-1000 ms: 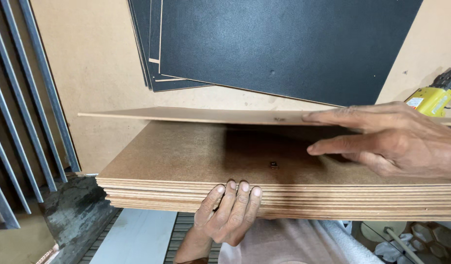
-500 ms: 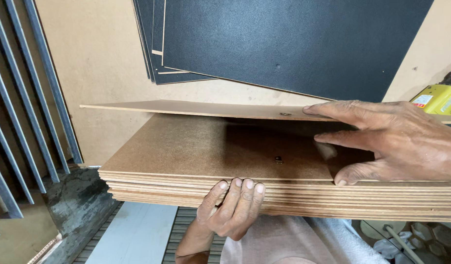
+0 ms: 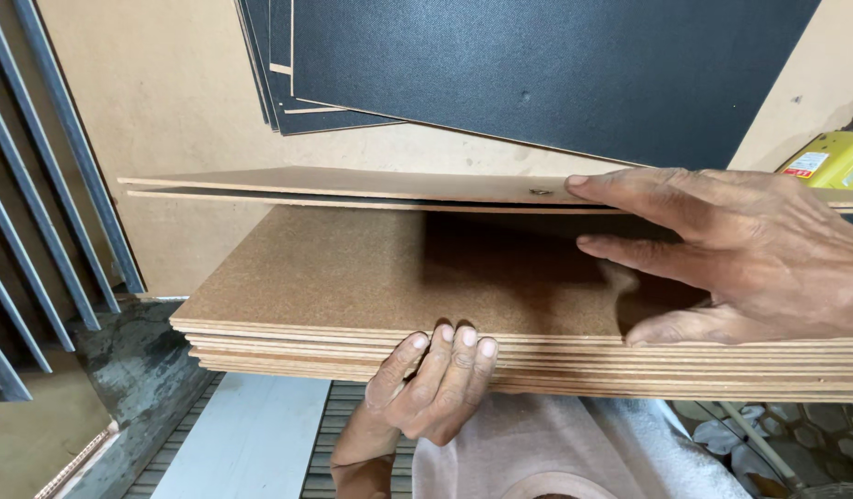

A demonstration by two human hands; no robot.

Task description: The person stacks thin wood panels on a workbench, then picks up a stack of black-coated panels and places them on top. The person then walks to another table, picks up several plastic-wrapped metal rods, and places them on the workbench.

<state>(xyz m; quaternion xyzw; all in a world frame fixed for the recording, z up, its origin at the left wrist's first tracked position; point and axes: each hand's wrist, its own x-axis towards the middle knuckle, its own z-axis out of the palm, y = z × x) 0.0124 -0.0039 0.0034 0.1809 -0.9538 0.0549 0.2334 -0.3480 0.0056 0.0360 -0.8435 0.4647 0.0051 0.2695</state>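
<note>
Right hand (image 3: 750, 254) lifts top brown board (image 3: 352, 185) off stack (image 3: 371, 277) at frame centre, fingers pinching its edge; left hand (image 3: 435, 383) presses curled on stack's front edge, gripping nothing; risk: thin board sags, slips from pinch.

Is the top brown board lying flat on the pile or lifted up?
Lifted. The top board hangs above the stack with a shadowed gap, the right hand holding its edge.

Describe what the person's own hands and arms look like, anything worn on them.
Both are bare: the left hand and right hand show no gloves, rings or watch, and no sleeve shows on the left forearm. Fingernails are short. The right arm is out of view.
</note>
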